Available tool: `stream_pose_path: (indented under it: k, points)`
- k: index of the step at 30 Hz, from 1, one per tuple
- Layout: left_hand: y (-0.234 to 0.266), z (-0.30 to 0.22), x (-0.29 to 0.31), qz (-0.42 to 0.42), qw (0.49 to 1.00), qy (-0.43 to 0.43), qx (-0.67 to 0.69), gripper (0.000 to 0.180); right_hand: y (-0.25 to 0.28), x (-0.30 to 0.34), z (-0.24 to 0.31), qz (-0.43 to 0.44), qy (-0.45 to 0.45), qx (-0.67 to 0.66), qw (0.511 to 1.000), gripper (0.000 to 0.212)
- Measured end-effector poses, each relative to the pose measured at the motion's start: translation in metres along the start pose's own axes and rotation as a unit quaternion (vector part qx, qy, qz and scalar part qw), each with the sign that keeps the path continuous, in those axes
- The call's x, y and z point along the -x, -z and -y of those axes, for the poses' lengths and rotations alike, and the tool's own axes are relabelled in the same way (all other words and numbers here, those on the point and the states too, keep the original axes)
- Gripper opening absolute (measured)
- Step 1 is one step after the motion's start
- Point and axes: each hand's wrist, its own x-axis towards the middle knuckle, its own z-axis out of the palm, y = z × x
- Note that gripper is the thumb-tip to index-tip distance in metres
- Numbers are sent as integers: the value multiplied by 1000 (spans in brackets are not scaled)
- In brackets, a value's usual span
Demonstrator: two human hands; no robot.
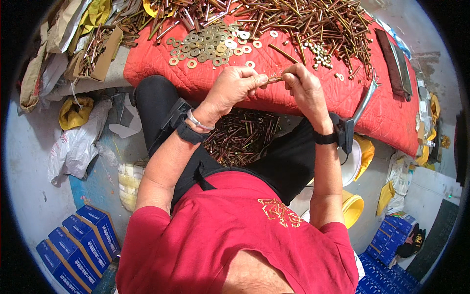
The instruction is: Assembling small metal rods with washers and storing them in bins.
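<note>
Just above the near edge of the red quilted cloth (352, 110), both my hands meet on one short, brassy metal bolt (274, 80). My left hand (237, 84) pinches its left end between thumb and fingers. Curled fingers of my right hand (304, 87) close round the other end and hide much of it. Beyond my left hand lies a spread of flat round washers (208, 43). Small pale nuts (320, 55) are heaped past my right hand. A single long bolt (283, 53) lies on the cloth between washers and nuts.
A large heap of coppery bolts (313, 22) covers the far side. More bolts (240, 137) fill the space between my knees. A cardboard box (105, 54) stands far left, a dark flat bar (394, 66) far right. Blue boxes (78, 245) sit at lower left.
</note>
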Motion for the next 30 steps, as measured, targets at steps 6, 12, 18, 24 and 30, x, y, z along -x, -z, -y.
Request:
stream_pose_path:
  k: [6, 12, 18, 24, 30]
  points:
    - [11, 1, -1, 131, 926, 179, 306, 23, -5, 3, 7, -31, 23, -79, 996, 8]
    - [-8, 1, 6, -12, 999, 3, 50, 24, -5, 5, 4, -24, -25, -72, 997, 11]
    - [15, 4, 0, 196, 908, 192, 316, 23, -8, 6, 9, -12, 106, -76, 991, 13]
    - [-3, -8, 13, 10, 993, 17, 112, 20, -5, 12, 6, -50, -123, -258, 957, 17]
    - [-4, -10, 14, -36, 996, -76, -31, 22, -2, 12, 4, -12, -117, -251, 961, 9]
